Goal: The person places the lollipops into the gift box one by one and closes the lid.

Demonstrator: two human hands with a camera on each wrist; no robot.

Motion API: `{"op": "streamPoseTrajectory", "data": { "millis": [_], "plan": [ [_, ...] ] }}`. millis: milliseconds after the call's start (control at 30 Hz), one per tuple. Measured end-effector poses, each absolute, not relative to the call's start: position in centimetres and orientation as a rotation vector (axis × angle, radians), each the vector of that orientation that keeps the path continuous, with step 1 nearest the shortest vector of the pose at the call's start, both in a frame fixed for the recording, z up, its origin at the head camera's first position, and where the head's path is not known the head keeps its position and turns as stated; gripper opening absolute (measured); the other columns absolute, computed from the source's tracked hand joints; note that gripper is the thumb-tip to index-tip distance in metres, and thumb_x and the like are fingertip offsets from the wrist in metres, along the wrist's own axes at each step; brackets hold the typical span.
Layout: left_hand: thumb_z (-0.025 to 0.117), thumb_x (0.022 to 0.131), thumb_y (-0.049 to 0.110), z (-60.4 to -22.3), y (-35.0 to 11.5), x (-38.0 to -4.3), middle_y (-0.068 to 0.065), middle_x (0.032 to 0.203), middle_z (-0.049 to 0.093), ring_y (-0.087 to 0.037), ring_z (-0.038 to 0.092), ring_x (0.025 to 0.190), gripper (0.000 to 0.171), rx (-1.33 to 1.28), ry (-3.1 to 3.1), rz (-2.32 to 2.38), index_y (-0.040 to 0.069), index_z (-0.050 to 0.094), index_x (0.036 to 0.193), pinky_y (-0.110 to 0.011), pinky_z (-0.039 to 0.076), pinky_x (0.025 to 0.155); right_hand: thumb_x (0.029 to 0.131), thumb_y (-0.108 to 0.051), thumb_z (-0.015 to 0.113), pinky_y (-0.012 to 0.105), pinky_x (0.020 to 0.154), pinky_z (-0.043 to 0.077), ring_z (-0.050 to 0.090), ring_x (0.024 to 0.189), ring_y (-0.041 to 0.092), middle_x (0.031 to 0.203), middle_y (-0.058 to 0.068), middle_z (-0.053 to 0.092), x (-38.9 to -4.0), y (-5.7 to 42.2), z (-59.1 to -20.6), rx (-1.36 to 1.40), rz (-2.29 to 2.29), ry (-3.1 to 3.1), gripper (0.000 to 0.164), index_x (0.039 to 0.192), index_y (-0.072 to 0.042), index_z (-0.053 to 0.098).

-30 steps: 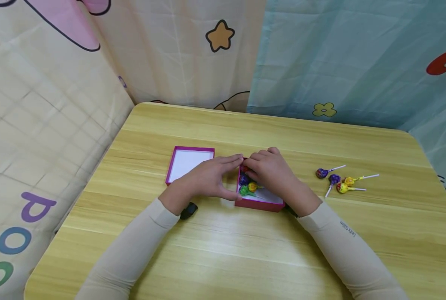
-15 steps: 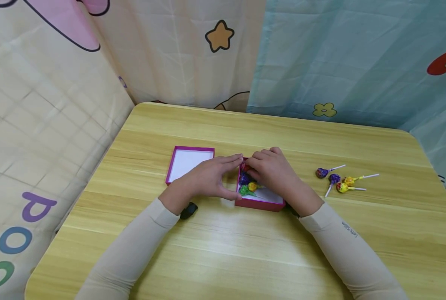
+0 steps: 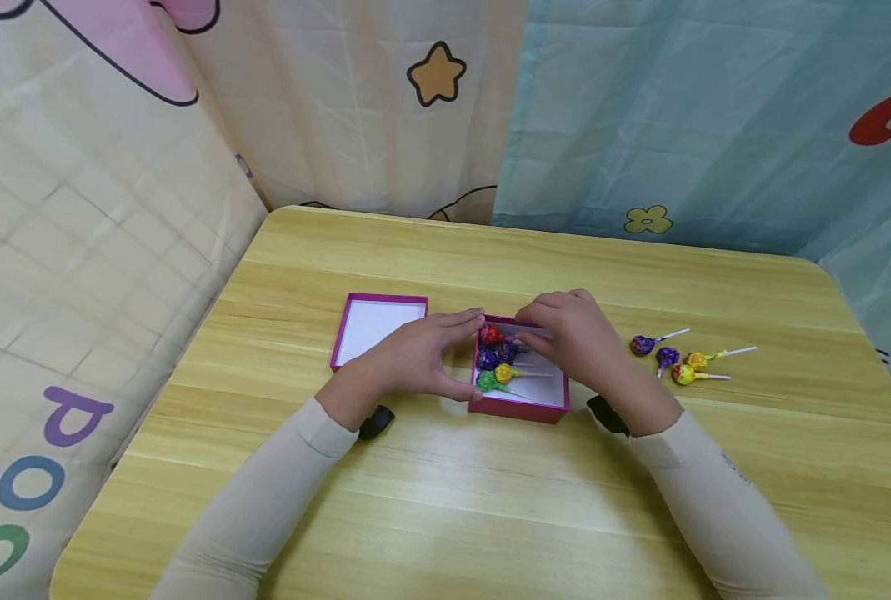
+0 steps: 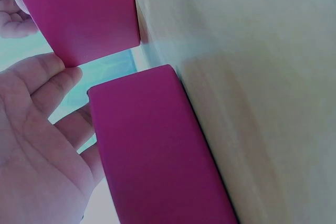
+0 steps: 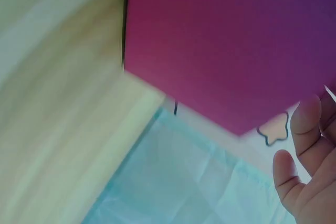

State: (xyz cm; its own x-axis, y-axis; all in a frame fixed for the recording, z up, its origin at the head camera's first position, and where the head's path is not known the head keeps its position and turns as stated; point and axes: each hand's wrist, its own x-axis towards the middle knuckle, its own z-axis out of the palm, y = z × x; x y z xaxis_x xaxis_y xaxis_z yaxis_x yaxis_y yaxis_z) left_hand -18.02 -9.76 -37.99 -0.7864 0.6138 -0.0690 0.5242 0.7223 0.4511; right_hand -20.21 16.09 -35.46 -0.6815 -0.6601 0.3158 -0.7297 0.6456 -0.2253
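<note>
Fingers [image 5: 306, 116] of the right hand [image 3: 576, 337], loosely bent, with a gap to the thumb, and released as far as visible, over the right part of the box [image 3: 518, 410]. Shifted to the right compared with half a second ago, and so away from the red lollipop [image 3: 492, 334], now in plain sight. For the left hand [image 3: 418, 358], same place as before: straight fingers and thumb spread wide, touching the far and near corners of the left wall.

Between both hands, the box, magenta outside and white inside. Along its left wall, red candy at the far end, next shiny dark purple lollipops [image 3: 487, 358] close together, then a yellow lollipop [image 3: 503, 373], then a green lollipop [image 3: 490, 382] near the front corner. Pale thin sticks toward the right.

Farther right, two purple lollipops [image 3: 643, 345] and two yellow-wrapped lollipops [image 3: 696, 361] on the bench [image 3: 445, 500]; one purple stick now partly covered by the right wrist. To the left, partly behind the left hand, the magenta lid [image 3: 381, 321], white inside upward.
</note>
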Motion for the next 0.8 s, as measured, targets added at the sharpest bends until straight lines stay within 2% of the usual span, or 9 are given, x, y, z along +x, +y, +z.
{"op": "streamPoseTrajectory", "data": {
  "millis": [167, 467, 800],
  "plan": [
    [0.064, 0.073, 0.08, -38.0, -9.7, -18.0, 0.013, 0.162, 0.022, -0.017, 0.027, 0.147, 0.105, 0.9, 2.72, 0.594, 0.025, 0.031, 0.157, -0.042, 0.03, 0.115, 0.08, -0.012, 0.084, 0.05, 0.085, 0.044, 0.068, 0.092, 0.027, 0.096, 0.008, 0.073, -20.0, 18.4, -34.5, 1.07, 0.518, -2.664, 0.022, 0.099, -0.008, 0.075],
    [0.066, 0.074, 0.077, -38.1, -9.7, -17.9, 0.012, 0.162, 0.022, -0.018, 0.028, 0.146, 0.104, 0.897, 2.724, 0.589, 0.023, 0.032, 0.156, -0.043, 0.031, 0.114, 0.076, -0.001, 0.084, 0.047, 0.074, 0.042, 0.064, 0.071, 0.023, 0.09, 0.007, 0.072, -19.8, 23.8, -34.4, 0.983, 0.557, -2.585, 0.024, 0.097, -0.006, 0.073],
    [0.065, 0.074, 0.077, -38.0, -9.8, -17.7, 0.012, 0.162, 0.023, -0.018, 0.028, 0.146, 0.103, 0.907, 2.729, 0.595, 0.024, 0.032, 0.156, -0.044, 0.031, 0.114, 0.077, 0.0, 0.082, 0.043, 0.061, 0.05, 0.061, 0.075, 0.025, 0.095, 0.01, 0.071, -19.1, 28.7, -34.6, 0.861, 0.514, -2.638, 0.026, 0.101, -0.004, 0.073]
  ]
}}
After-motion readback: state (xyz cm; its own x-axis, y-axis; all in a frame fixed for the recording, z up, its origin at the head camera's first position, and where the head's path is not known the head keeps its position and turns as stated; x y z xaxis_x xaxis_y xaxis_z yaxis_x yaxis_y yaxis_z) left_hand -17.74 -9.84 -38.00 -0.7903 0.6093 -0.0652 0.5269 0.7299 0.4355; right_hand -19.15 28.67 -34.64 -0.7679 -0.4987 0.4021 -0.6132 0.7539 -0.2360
